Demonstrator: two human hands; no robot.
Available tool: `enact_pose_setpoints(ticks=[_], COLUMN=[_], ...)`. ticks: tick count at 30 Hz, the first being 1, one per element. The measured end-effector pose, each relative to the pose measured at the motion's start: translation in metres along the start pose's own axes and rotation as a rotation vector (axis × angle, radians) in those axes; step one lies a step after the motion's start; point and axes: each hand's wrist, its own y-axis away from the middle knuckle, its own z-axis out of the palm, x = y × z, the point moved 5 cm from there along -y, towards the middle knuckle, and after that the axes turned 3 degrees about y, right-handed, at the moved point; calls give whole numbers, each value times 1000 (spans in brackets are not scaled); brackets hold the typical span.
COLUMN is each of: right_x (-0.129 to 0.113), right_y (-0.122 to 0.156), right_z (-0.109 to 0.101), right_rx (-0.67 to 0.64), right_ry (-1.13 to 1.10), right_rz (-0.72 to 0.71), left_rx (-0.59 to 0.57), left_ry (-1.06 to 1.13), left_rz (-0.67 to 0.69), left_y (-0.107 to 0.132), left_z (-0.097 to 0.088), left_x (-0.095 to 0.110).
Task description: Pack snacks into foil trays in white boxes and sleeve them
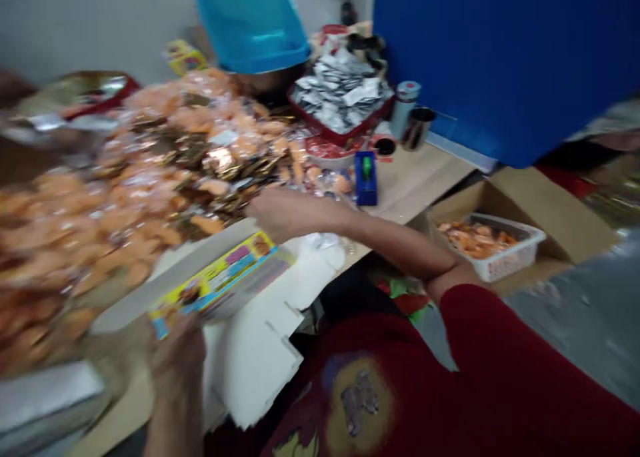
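A long printed carton (217, 277), yellow and blue with a pale open flap along its far side, lies tilted in front of me. My left hand (180, 350) grips its near left end. My right hand (280, 212) is at the carton's far right end, beside the heap; its fingers are blurred and hidden, so their grip does not show. Gold foil packets (225, 160) and clear-wrapped orange pieces (65, 210) make up the heap beyond the carton. Flat white cartons (255, 357) lie stacked under the printed one, close to my body.
A red tray (340, 137) of silver sachets stands at the back, near a blue tape dispenser (367, 184), a metal cup (417, 129) and a flask (406, 104). A turquoise basin (255, 30) hangs over the heap. Right, a cardboard box (540, 217) holds a white tub (515, 260).
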Motion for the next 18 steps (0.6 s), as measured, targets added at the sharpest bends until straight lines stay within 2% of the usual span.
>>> enact_pose_setpoints(ticks=[2,3,5,9,14,18], right_x=[-6,-9,-15,-23,-24,-19], right_y=[-10,-16,-26,-31,-8,14], right_z=[-3,-3,-1,5,27,45], right_rx=[-103,-134,-164,-161,-207,-67], right_ry=[6,21,71,196,181,37], right_rz=[13,32,62,110,94,-8], left_rx=[253,327,397,410,369,324], left_ry=[155,221,330,420,410,413], left_rz=[-114,-158,-214,-234,-211,-213], left_y=[11,15,18,19,25,28], left_z=[-20,-26,-31,-30,-31,-31], left_x=[-19,-24,-29,-34,-46,-53])
